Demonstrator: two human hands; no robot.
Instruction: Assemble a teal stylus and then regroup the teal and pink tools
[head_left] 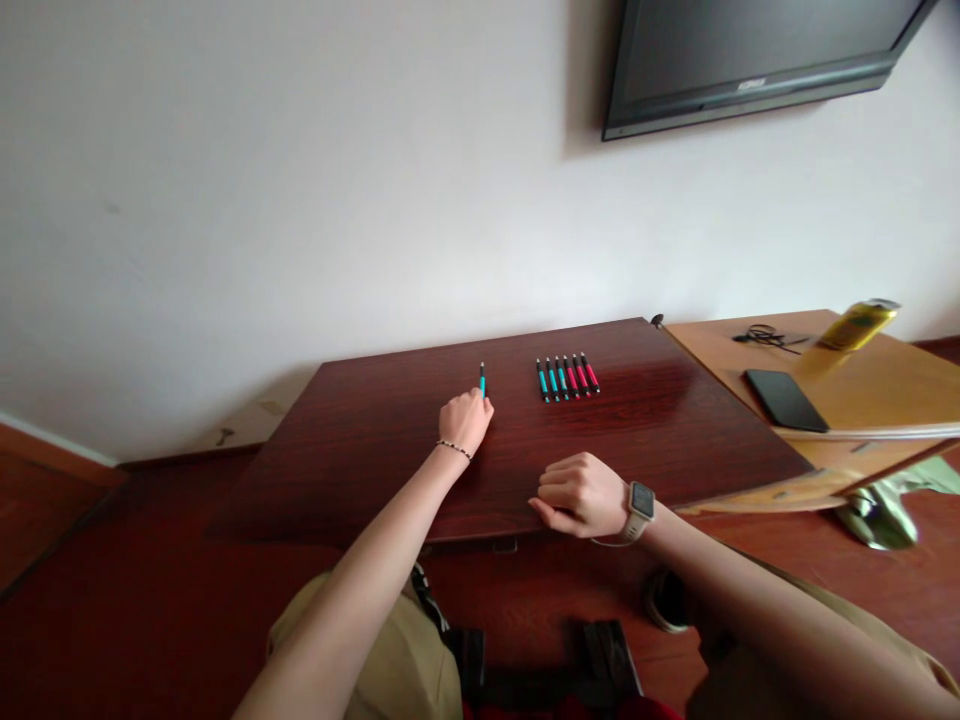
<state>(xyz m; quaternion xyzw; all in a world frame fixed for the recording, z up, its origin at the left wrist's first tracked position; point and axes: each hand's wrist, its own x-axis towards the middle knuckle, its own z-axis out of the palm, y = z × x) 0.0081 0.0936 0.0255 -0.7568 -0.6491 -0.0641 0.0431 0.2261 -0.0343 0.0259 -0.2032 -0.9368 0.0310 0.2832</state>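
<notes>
My left hand [465, 420], with a thin bracelet at the wrist, is closed on the lower end of a teal and black pen [483, 378] over the dark red table [390, 430]. To its right, several pens lie side by side in a row: teal pens [553, 379] on the left and pink pens [582, 375] on the right. My right hand [577, 495] rests at the table's front edge below the row, fingers curled in, with a watch on its wrist. Nothing shows in it.
A wooden side table [892, 385] at the right holds a black phone [786, 399], a dark cable [766, 336] and a yellow can [859, 325] lying tilted. A television [750, 60] hangs on the wall above. A drawer front lies below the side table's top.
</notes>
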